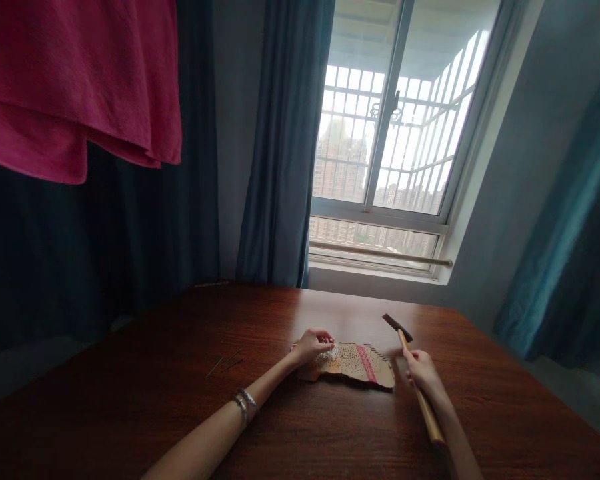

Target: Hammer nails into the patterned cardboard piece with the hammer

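My right hand [424, 375] is wrapped round the wooden handle of a hammer [433, 423]. Its dark metal head is raised to the right of a flat piece of cardboard [380, 373]. Many small dark dots or holes cover the cardboard, along with a pink band and white and orange patches. Over its left end, my left hand [314, 347] has its fingertips pinched together near the white patch. Whatever those fingers hold is too small to make out.
Several thin dark nail-like pieces [223, 365] lie on the brown wooden table [180, 413], left of the cardboard. A pink cloth [80, 87] hangs at the upper left. Beyond the table are blue curtains [285, 147] and a barred window [380, 133].
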Available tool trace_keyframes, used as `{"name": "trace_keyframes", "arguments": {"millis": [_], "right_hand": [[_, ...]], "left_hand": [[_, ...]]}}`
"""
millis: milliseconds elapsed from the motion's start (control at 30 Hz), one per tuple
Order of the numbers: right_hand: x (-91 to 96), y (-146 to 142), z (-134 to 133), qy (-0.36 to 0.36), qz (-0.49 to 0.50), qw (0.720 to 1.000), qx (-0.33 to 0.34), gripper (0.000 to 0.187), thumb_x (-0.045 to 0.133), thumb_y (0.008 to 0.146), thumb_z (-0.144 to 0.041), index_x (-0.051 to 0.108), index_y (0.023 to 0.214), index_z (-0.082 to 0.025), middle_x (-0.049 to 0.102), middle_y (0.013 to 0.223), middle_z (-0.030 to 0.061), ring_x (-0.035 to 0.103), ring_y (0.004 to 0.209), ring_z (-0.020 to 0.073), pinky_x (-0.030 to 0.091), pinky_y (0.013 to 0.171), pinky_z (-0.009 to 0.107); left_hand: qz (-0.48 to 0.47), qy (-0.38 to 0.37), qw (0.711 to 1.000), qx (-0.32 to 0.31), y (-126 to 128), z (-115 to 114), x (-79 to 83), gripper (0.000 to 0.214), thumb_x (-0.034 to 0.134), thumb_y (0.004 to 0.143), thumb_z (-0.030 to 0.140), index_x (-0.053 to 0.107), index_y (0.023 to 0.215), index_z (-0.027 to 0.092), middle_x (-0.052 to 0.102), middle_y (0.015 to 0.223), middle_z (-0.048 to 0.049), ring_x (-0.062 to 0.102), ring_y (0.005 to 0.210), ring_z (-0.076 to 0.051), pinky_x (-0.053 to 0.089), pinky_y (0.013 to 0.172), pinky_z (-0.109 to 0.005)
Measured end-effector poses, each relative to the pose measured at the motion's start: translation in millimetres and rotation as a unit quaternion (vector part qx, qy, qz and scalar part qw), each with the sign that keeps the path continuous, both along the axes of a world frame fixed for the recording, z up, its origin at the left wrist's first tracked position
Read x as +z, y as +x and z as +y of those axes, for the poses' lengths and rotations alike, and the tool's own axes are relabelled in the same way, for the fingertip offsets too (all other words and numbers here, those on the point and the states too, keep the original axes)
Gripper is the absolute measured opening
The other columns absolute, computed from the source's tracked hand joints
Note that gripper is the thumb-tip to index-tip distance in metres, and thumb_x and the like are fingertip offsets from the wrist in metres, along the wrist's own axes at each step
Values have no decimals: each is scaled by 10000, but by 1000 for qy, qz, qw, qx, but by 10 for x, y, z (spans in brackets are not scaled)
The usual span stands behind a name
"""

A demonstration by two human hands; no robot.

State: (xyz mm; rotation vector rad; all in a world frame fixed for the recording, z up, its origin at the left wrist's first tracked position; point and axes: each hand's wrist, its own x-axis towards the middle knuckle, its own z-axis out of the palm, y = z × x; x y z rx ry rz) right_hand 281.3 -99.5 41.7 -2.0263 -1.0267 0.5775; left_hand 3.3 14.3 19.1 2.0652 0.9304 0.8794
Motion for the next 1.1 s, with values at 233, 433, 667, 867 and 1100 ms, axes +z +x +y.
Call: {"name": "trace_keyframes", "arguments": {"millis": [233, 433, 667, 867, 1100], "right_hand": [[288, -292, -171, 141, 468, 862, 136, 209, 669, 584, -188, 549, 752, -162, 498, 581, -29, 442, 435, 53, 312, 317, 131], [462, -670, -297, 104, 611, 747, 242, 197, 664, 679, -176, 512, 804, -157, 475, 636, -48, 330, 390, -13, 256, 284, 65], [429, -677, -297, 38, 674, 655, 339, 155, 598, 773, -226, 456, 786, -164, 390, 588, -80, 207, 353, -30, 155, 257, 57], [410, -695, -267, 9, 656, 659, 368, 176, 614, 757, -239, 479, 858, -189, 379, 564, -94, 171, 323, -23, 112, 247, 102], [480, -735, -322, -19, 656, 674, 339, 248, 664, 712, -280, 496, 875, -197, 387, 534, -103, 165, 312, -24, 95, 252, 111]], "left_hand": [[2, -4, 1000, -5, 6, 10, -17, 271, 619, 677, 345, 692, 805, 117, 644, 694, -27, 540, 660, -129, 380, 587, -200], [7, -5, 1000, 2, 4, 5, -14, 280, 625, 677, 350, 691, 818, 117, 661, 733, -35, 557, 687, -139, 396, 610, -209], [-5, 7, 1000, -6, 11, 47, -73, 275, 621, 684, 350, 685, 806, 113, 659, 733, -37, 562, 683, -136, 401, 604, -203], [-5, 9, 1000, -10, 18, 54, -84, 280, 618, 689, 361, 683, 813, 118, 658, 745, -36, 566, 704, -139, 405, 617, -205], [8, 6, 1000, 7, 17, 5, -19, 285, 609, 691, 376, 683, 781, 116, 651, 720, -30, 557, 685, -137, 388, 601, -208]]}}
